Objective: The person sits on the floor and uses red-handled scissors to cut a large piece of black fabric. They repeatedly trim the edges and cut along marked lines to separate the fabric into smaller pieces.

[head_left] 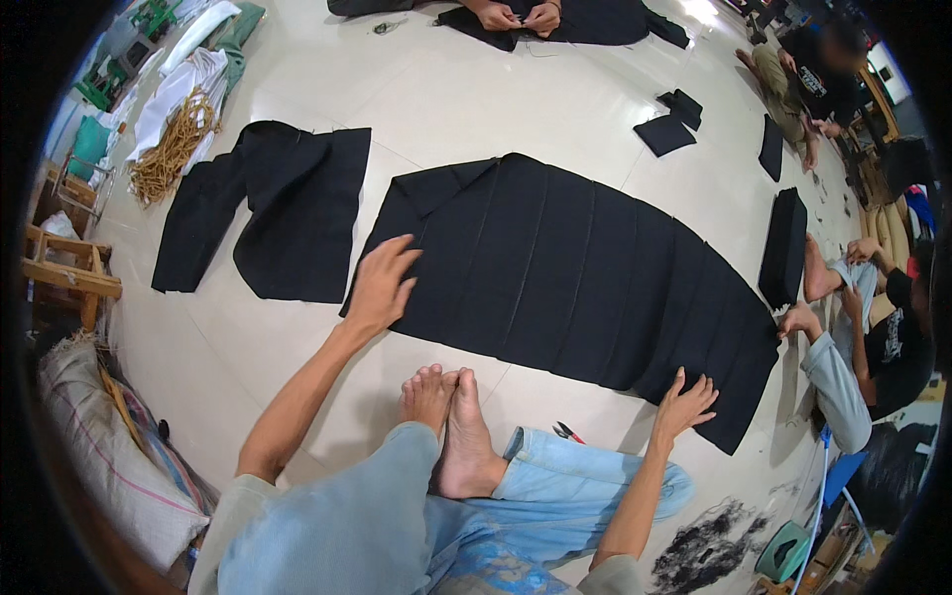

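Observation:
A long black cloth panel with several parallel lines across it lies on the white tiled floor, its upper left corner folded over. My left hand is open at the panel's left end, fingers spread on or just above the cloth. My right hand rests open on the lower edge near the right end, where the cloth is creased. Another black cloth piece lies to the left. A small red-and-black tool lies beside my jeans, below the panel.
Co-workers sit at the top and right. Small black pieces and a black stack lie nearby. At left are tan cords, wooden frames and a sack; at lower right, a green object.

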{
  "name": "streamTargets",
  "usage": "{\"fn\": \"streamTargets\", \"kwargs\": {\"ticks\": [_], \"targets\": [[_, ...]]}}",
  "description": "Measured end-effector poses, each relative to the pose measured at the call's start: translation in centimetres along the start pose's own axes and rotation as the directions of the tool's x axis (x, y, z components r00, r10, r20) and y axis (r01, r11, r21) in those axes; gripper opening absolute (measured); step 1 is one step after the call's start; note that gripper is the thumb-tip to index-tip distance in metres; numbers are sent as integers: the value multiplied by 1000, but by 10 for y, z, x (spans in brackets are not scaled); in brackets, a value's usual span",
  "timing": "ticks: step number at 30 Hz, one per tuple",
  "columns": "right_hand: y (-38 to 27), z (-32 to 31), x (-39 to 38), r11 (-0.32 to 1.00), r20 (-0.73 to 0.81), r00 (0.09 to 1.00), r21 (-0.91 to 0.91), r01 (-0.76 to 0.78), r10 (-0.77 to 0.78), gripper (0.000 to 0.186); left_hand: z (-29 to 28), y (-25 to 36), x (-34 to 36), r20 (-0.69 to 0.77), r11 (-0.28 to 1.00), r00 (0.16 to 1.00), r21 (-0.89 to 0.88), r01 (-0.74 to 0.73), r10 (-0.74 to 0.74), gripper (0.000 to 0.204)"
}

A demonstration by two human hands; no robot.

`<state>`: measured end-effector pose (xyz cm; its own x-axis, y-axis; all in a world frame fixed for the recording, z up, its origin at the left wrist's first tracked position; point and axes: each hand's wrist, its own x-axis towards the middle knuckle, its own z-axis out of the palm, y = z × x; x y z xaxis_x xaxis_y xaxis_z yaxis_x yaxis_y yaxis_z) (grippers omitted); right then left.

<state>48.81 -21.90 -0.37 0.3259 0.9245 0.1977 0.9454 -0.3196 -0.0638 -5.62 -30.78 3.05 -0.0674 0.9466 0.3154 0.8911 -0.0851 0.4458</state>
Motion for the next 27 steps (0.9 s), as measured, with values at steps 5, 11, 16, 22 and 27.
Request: {"fn": "streamTargets", "kwargs": {"ticks": [5,11,16,22,27], "targets": [[-14,33,-10,942,88,948,179,286,-304,68,61,-32,48,210,955,965,216,-204,159,57],[41,33,55,913,239,891,235,333,-386,66,81,-105,84,-20,888,968,395,236,-249,68],[34,27,75,894,-156,957,346,286,-245,42,78,-97,111,164,911,975,361,-199,148,66],[-77,41,14,918,117,919,180,354,-377,65,90,-92,183,-101,881,971,409,237,-215,75],[-67,34,22,890,69,933,334,311,-352,62,105,-136,216,-52,791,838,302,532,-544,86]]}}
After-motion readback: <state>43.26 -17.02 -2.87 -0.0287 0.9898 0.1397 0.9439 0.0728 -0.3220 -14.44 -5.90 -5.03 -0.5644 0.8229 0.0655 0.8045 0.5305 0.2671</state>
